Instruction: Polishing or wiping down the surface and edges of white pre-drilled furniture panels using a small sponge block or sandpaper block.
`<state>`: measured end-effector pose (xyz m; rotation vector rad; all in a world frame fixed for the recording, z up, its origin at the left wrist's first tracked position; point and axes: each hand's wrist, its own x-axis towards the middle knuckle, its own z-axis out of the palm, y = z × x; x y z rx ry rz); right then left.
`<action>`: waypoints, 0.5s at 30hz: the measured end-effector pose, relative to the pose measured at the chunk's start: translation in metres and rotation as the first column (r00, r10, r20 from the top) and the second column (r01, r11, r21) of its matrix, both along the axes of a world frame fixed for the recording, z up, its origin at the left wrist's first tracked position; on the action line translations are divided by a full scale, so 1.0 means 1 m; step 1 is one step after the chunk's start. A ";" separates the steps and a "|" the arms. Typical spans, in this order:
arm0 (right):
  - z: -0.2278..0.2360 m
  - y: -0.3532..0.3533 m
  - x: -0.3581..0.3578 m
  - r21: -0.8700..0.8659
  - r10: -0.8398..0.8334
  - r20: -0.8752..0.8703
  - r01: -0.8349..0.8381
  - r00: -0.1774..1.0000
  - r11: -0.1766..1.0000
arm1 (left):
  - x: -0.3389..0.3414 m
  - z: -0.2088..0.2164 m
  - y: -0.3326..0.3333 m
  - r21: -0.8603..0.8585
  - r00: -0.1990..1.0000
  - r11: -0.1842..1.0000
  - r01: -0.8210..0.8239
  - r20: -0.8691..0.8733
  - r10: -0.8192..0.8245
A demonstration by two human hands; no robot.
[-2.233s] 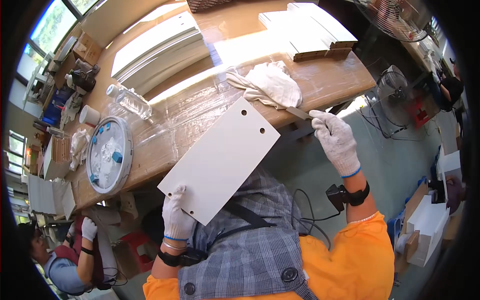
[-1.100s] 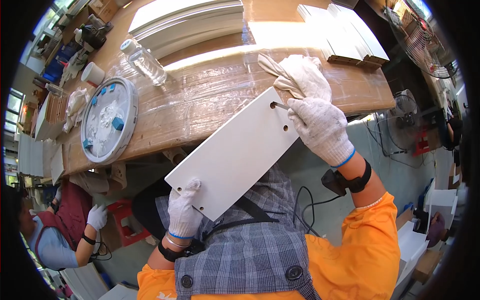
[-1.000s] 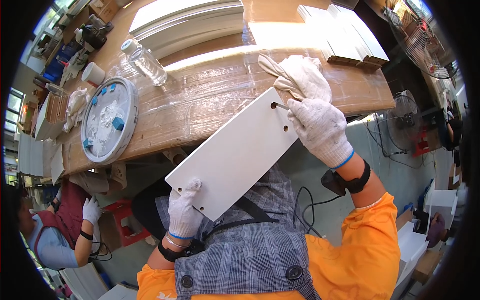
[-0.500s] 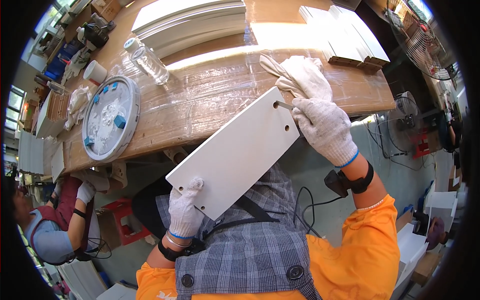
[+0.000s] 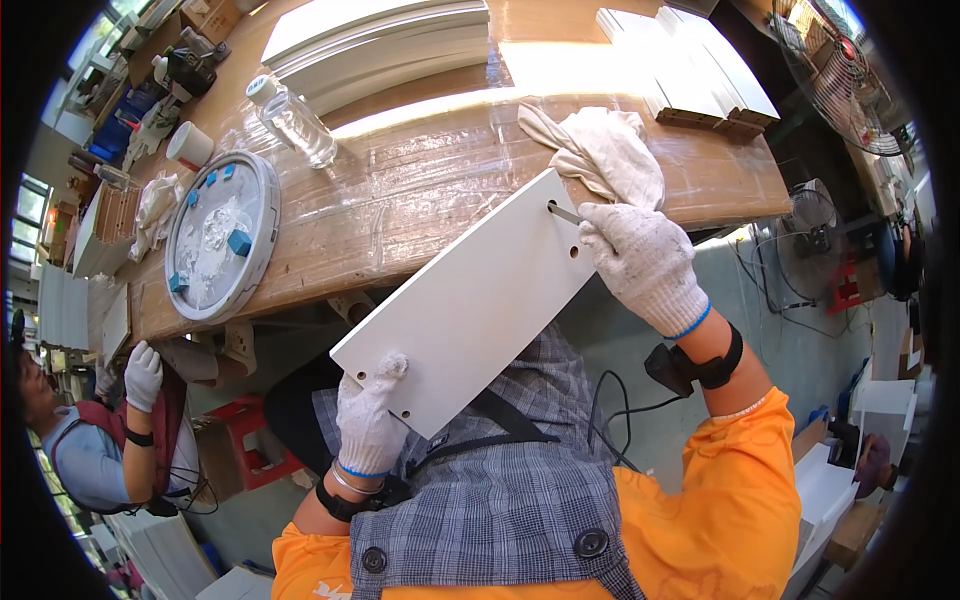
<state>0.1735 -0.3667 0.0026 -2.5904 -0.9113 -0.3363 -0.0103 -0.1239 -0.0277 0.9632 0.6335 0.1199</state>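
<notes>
A white rectangular board [image 5: 465, 305] lies tilted over my lap, its far end up by the table edge, with two holes near each end. My left hand [image 5: 372, 420], in a white knit glove, is closed on the near left end, thumb on top. In the same kind of glove, my right hand [image 5: 645, 262] pinches a thin flat metal blade [image 5: 567, 214]. Its tip sits at the upper hole of the far end. The blade's other end is hidden in my fingers. Just beyond my right hand, a crumpled cream cloth [image 5: 600, 150] rests on the table.
On the wrapped table [image 5: 420, 170] stand a round tray [image 5: 265, 270] with white powder and blue blocks, a clear bottle [image 5: 300, 125] and a white cup [image 5: 190, 146]. White boards [image 5: 380, 45] are stacked at the back. A co-worker [image 5: 95, 440] sits at left; a fan [image 5: 835, 80] stands at right.
My right hand has shifted slightly left with the blade, its tip still at the upper hole. The board has barely moved. At left, the co-worker's gloved hand has risen.
</notes>
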 end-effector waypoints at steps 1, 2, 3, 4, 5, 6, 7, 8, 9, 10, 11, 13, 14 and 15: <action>0.001 -0.001 0.000 0.115 -0.017 -0.023 0.019 1.000 0.993 | -0.001 -0.002 0.001 0.005 1.000 1.000 0.001 -0.002 -0.001; 0.006 -0.001 -0.001 0.088 -0.076 -0.042 0.080 0.996 0.993 | -0.001 -0.002 0.001 0.010 1.000 1.000 0.003 -0.003 -0.003; 0.002 -0.002 0.000 0.090 -0.075 -0.042 0.078 0.996 0.993 | -0.001 -0.002 0.001 0.012 1.000 1.000 0.001 -0.004 -0.001; -0.003 -0.006 0.002 0.119 -0.065 -0.012 0.066 0.998 0.991 | -0.001 -0.001 0.001 0.013 1.000 1.000 0.014 0.004 -0.014; -0.006 -0.008 0.003 0.147 -0.056 0.019 0.053 0.998 0.988 | 0.000 0.000 0.001 0.015 1.000 1.000 0.026 0.012 -0.027; -0.005 -0.008 0.002 0.148 -0.060 0.020 0.056 0.998 0.987 | 0.000 0.000 0.001 0.016 0.999 0.999 0.030 0.013 -0.030; -0.004 -0.006 0.000 0.146 -0.069 -0.026 0.072 0.997 0.987 | 0.000 -0.001 0.002 0.017 0.999 1.000 0.025 0.025 -0.025; -0.004 -0.005 0.000 0.145 -0.078 -0.071 0.088 0.994 0.986 | 0.000 -0.002 0.002 0.017 0.999 1.000 0.021 0.038 -0.021; -0.004 -0.006 -0.001 0.147 -0.081 -0.072 0.091 0.994 0.985 | 0.000 -0.002 0.001 0.020 0.999 1.000 0.024 0.037 -0.024; -0.004 -0.006 -0.001 0.143 -0.062 -0.066 0.071 0.996 0.987 | -0.001 -0.001 0.001 0.020 0.999 1.000 0.014 0.030 -0.015; -0.004 -0.007 -0.002 0.138 -0.045 -0.060 0.052 0.997 0.989 | -0.001 0.000 0.001 0.020 1.000 1.000 0.006 0.023 -0.006; -0.003 -0.013 -0.002 0.184 -0.073 -0.079 0.086 0.994 0.979 | -0.001 0.004 0.000 0.059 0.999 0.998 0.033 0.021 -0.034; -0.002 -0.018 -0.002 0.227 -0.097 -0.098 0.117 0.990 0.967 | -0.001 0.007 0.000 0.095 0.998 0.994 0.056 0.020 -0.058; -0.002 -0.029 0.000 0.236 -0.108 -0.054 0.118 0.993 0.965 | 0.000 0.011 -0.001 0.096 0.998 0.994 0.061 0.019 -0.063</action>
